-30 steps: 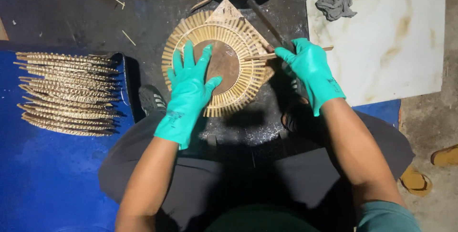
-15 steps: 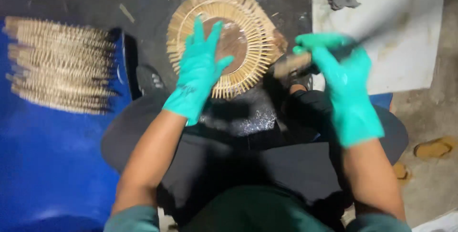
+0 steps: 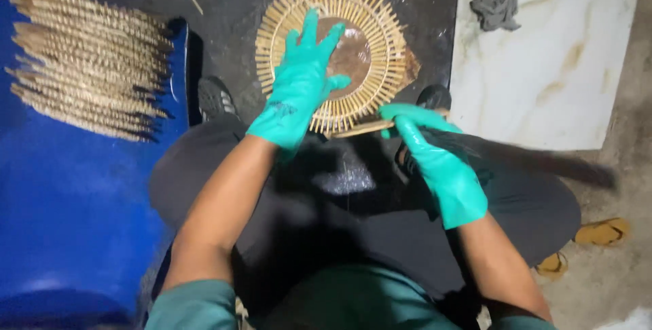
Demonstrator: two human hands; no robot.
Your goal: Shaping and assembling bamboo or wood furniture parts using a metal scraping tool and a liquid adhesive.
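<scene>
Bamboo frame (image 3: 334, 51) — top cut off | tool (image 3: 536, 157) blurred | gloved hands

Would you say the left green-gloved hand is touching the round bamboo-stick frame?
Touching: the head view shows the left hand pressed flat on the round stick frame, covering it.

A single camera sits on the person's head and looks almost straight down over the lap and both forearms, close enough that the arms fill the lower half of the frame. The left gloved hand (image 3: 299, 85) and the right gloved hand (image 3: 435, 160) lie near the centre, with the round stick frame (image 3: 380, 24) at the top edge. The blue plastic surface (image 3: 68, 221) runs down the left side and the marble-patterned tile (image 3: 564, 79) takes the upper right; there is no second view to share any of it
</scene>
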